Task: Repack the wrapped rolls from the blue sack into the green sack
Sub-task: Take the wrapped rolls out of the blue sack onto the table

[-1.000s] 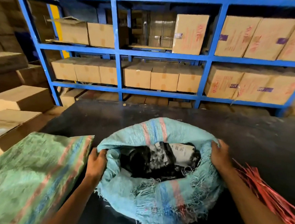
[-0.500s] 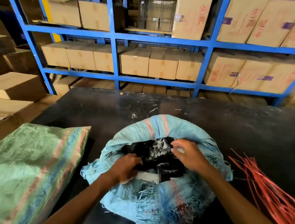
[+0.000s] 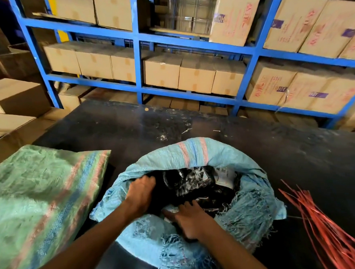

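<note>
On my far left the green sack (image 3: 43, 201) lies flat on the dark surface (image 3: 295, 159), just beside the blue one — close, I judge, so each roll needs only a short carry across. Its mouth is out of my view and I see nothing put into it yet. One green sack, one blue sack (image 3: 193, 154). The blue one stands with its frayed rim rolled down, which keeps the opening wide for both hands. My left hand (image 3: 140, 195) is sunk at the left of the mouth, fingers curled down among the wrapped rolls (image 3: 191, 184); whether they have closed on one I cannot tell. My right hand (image 3: 191, 219) lies lower at the near rim, fingers fairly straight and pressing on the black wrapping, gripping nothing that I can see. The rolls are a dark, glossy tangle — I cannot count them, though one white label shows. To the right, a single bundle of red strips (image 3: 319, 225) lies well apart, perhaps ties for the sacks
</note>
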The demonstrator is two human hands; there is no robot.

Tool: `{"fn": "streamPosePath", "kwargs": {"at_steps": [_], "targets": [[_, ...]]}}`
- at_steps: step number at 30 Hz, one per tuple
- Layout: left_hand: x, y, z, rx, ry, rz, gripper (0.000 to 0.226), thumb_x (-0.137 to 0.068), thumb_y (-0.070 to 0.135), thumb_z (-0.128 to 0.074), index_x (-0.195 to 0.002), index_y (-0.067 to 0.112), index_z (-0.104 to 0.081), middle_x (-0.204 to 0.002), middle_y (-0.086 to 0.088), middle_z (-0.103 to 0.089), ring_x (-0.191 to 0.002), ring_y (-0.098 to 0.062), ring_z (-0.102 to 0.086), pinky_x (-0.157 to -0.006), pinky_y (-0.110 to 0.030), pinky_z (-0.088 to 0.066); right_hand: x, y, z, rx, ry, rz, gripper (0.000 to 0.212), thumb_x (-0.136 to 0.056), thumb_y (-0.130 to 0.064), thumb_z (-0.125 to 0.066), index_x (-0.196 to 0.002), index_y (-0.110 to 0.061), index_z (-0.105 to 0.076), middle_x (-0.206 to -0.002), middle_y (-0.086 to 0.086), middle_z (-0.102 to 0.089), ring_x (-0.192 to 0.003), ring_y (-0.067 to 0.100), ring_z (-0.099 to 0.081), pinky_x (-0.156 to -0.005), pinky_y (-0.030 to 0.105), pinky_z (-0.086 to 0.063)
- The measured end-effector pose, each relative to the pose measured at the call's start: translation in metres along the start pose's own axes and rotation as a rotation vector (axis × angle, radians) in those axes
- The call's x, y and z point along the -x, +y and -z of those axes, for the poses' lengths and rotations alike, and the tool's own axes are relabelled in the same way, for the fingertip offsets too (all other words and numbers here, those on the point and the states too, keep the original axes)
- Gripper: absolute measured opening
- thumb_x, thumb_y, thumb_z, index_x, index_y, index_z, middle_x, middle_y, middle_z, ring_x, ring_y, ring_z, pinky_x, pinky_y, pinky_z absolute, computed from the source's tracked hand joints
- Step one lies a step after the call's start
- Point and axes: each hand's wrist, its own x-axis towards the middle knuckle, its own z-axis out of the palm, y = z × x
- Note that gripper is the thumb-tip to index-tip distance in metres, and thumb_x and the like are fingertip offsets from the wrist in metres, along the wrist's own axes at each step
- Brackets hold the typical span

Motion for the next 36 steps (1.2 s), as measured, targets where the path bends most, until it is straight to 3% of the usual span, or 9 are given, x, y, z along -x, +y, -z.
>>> {"fn": "streamPosePath", "kwargs": {"at_steps": [4, 7, 10, 13, 16, 19, 23, 29, 36], "targets": [[0.008, -0.014, 0.003, 0.322, 0.144, 0.027, 0.033, -0.081, 0.006, -0.051, -0.114, 0.009, -0.053, -0.111, -0.016, -0.061, -0.099, -0.04, -0.06, -0.078, -0.045, -0.047, -0.008, -0.006, 0.004, 0.005, -0.029, -0.041, 0.068, -0.086, -0.004, -0.056, -0.145, -0.018, -0.025, -0.128, 0.026, -0.046, -0.119, 0.043, -0.044, -0.101, 0.051, -0.03], [0.01, -0.019, 0.015, 0.545, 0.331, 0.027, 0.027, -0.075, 0.004, -0.05, -0.1, 0.004, -0.06, -0.094, -0.018, -0.066, -0.084, -0.039, -0.062, -0.07, -0.041, -0.048, 0.0, 0.009, 0.008, -0.05, 0.093, -0.1, 0.057, -0.085, -0.006, -0.057, -0.136, -0.013, -0.032, -0.125, 0.022, -0.049, -0.115, 0.039, -0.048, -0.101, 0.047, -0.032], [0.011, -0.027, 0.041, 0.752, 0.462, 0.156, 0.008, -0.078, 0.005, -0.054, -0.084, 0.005, -0.058, -0.079, -0.017, -0.066, -0.071, -0.034, -0.062, -0.063, -0.04, -0.05, 0.02, 0.033, 0.016, -0.191, 0.321, -0.183, 0.041, -0.083, -0.037, -0.058, -0.116, -0.015, -0.047, -0.116, 0.013, -0.053, -0.11, 0.029, -0.052, -0.091, 0.039, -0.036], [0.009, -0.025, 0.075, 0.906, 0.529, 0.208, 0.013, -0.079, -0.001, -0.06, -0.084, 0.01, -0.057, -0.076, -0.01, -0.068, -0.064, -0.022, -0.062, -0.06, -0.03, -0.051, 0.052, 0.05, 0.025, -0.485, 0.576, -0.301, 0.052, -0.067, -0.064, -0.058, -0.091, -0.018, -0.05, -0.094, 0.001, -0.052, -0.083, 0.022, -0.052, -0.068, 0.033, -0.037], [0.018, -0.001, 0.107, 0.958, 0.573, 0.162, 0.013, -0.081, -0.002, -0.061, -0.092, 0.005, -0.061, -0.077, -0.003, -0.064, -0.064, -0.012, -0.058, -0.057, -0.012, -0.039, 0.096, 0.056, 0.035, -0.733, 0.807, -0.417, 0.042, -0.067, -0.042, -0.079, -0.081, -0.021, -0.045, -0.084, -0.006, -0.047, -0.072, 0.013, -0.047, -0.061, 0.029, -0.038], [0.034, 0.037, 0.124, 0.989, 0.573, 0.074, 0.012, -0.082, -0.001, -0.062, -0.093, 0.004, -0.062, -0.079, -0.002, -0.062, -0.071, -0.017, -0.058, -0.061, -0.011, -0.036, 0.15, 0.055, 0.032, -0.8, 0.905, -0.491, 0.038, -0.064, -0.034, -0.084, -0.08, -0.024, -0.05, -0.084, -0.005, -0.052, -0.077, 0.014, -0.051, -0.068, 0.03, -0.043], [0.06, 0.101, 0.119, 1.001, 0.463, -0.025, 0.01, -0.081, 0.001, -0.061, -0.088, 0.008, -0.062, -0.077, -0.004, -0.062, -0.064, -0.023, -0.057, -0.063, -0.026, -0.045, 0.235, 0.038, -0.004, -0.805, 0.854, -0.518, 0.039, -0.059, -0.055, -0.076, -0.078, -0.037, -0.048, -0.083, -0.012, -0.054, -0.081, -0.001, -0.051, -0.066, 0.012, -0.038], [0.12, 0.199, 0.07, 0.953, 0.237, -0.239, 0.013, -0.071, 0.019, -0.055, -0.074, 0.007, -0.057, -0.069, -0.016, -0.063, -0.063, -0.028, -0.058, -0.062, -0.038, -0.046, 0.33, -0.006, -0.083, -0.891, 0.595, -0.748, 0.044, -0.048, -0.063, -0.07, -0.071, -0.031, -0.05, -0.077, -0.01, -0.056, -0.072, 0.007, -0.054, -0.062, 0.021, -0.042], [0.174, 0.257, -0.012, 0.849, -0.108, -0.23, 0.02, -0.074, 0.014, -0.059, -0.082, -0.004, -0.063, -0.083, -0.024, -0.066, -0.081, -0.033, -0.062, -0.066, -0.037, -0.04, 0.353, -0.064, -0.163, -0.883, 0.44, -0.995, 0.035, -0.063, -0.036, -0.081, -0.08, -0.027, -0.052, -0.091, -0.002, -0.054, -0.092, 0.019, -0.054, -0.075, 0.03, -0.039]]}}
